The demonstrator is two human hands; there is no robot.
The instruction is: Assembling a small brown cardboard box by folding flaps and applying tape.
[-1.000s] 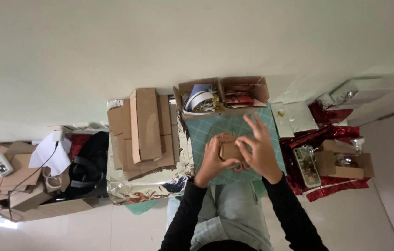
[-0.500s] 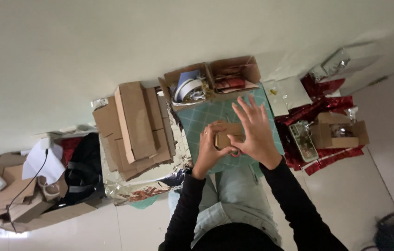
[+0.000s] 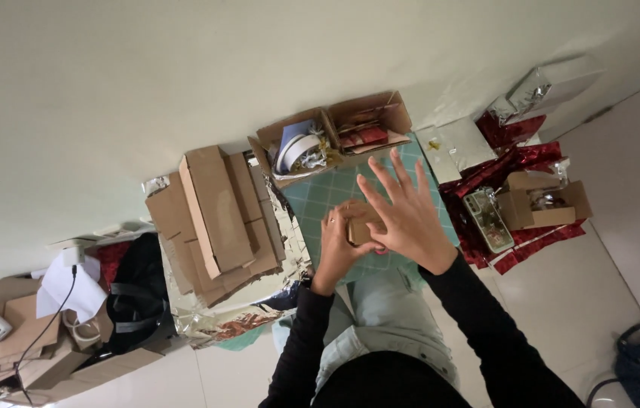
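Observation:
A small brown cardboard box (image 3: 357, 229) sits between both hands over a teal cutting mat (image 3: 327, 198). My left hand (image 3: 339, 245) grips the box from the left side, fingers curled around it. My right hand (image 3: 404, 213) lies on the box's right side with fingers spread wide and pointing up. Black sleeves cover both arms; my lap in light jeans (image 3: 386, 317) is below.
A stack of flattened cardboard boxes (image 3: 212, 213) lies left of the mat on silver foil paper. An open carton (image 3: 336, 137) with ribbon rolls stands behind the mat. Red foil wrap (image 3: 516, 170), a phone (image 3: 487, 219) and an open small box (image 3: 539, 205) lie at right. More cardboard and a black bag (image 3: 127, 302) at far left.
The view has swung, shifting everything rightward and tilting it. My right hand's fingers have spread wider over the box; both hands stay on it.

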